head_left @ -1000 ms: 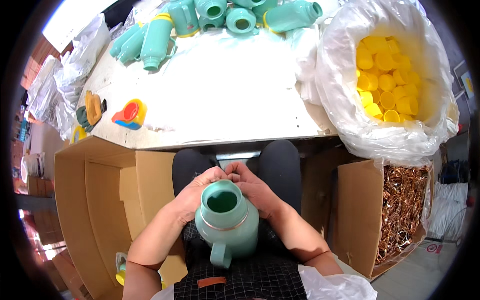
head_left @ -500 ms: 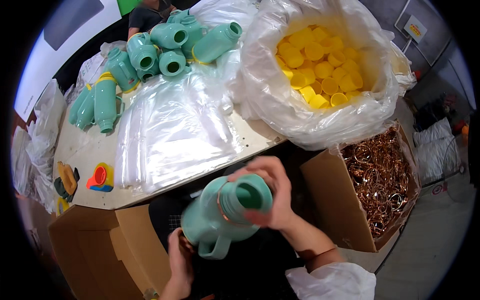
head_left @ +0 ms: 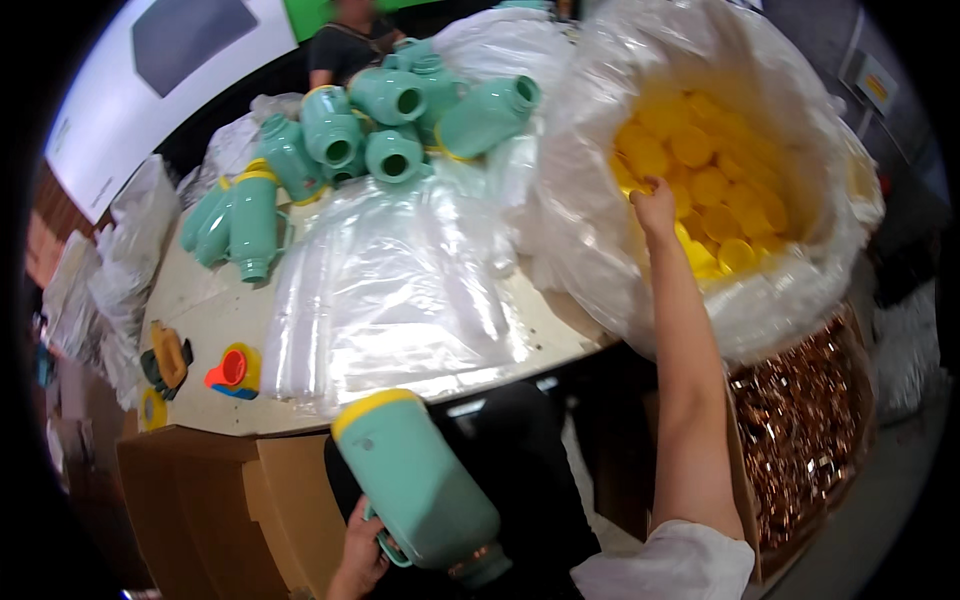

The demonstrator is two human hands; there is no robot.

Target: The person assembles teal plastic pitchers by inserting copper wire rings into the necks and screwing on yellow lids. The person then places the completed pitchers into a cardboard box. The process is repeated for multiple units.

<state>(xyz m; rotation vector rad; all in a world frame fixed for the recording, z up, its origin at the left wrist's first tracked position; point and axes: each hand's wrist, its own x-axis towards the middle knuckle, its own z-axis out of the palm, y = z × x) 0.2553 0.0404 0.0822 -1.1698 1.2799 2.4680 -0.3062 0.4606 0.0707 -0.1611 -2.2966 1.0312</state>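
A green flask body (head_left: 420, 480) with a yellow base rim rests tilted over my lap, its copper-coloured neck ring low and its base raised. My left hand (head_left: 362, 552) is closed round its handle. My right arm stretches up to the large clear plastic bag (head_left: 590, 200) of yellow cups (head_left: 690, 147). There my right hand (head_left: 656, 208) has its fingers drawn together at the near left side of the cups; what they pinch, if anything, is too small and blurred to make out.
Several green flasks (head_left: 395, 155) lie heaped on the table beyond a stack of clear plastic bags (head_left: 400, 290). A red, yellow and blue tape dispenser (head_left: 235, 370) sits at the left. Cardboard boxes stand either side: an open one (head_left: 190, 510), another with copper-coloured rings (head_left: 800, 430).
My right hand has left the flask and reached up to the yellow cups. The flask has been turned, neck down and yellow base up, and my left hand now grips its handle.
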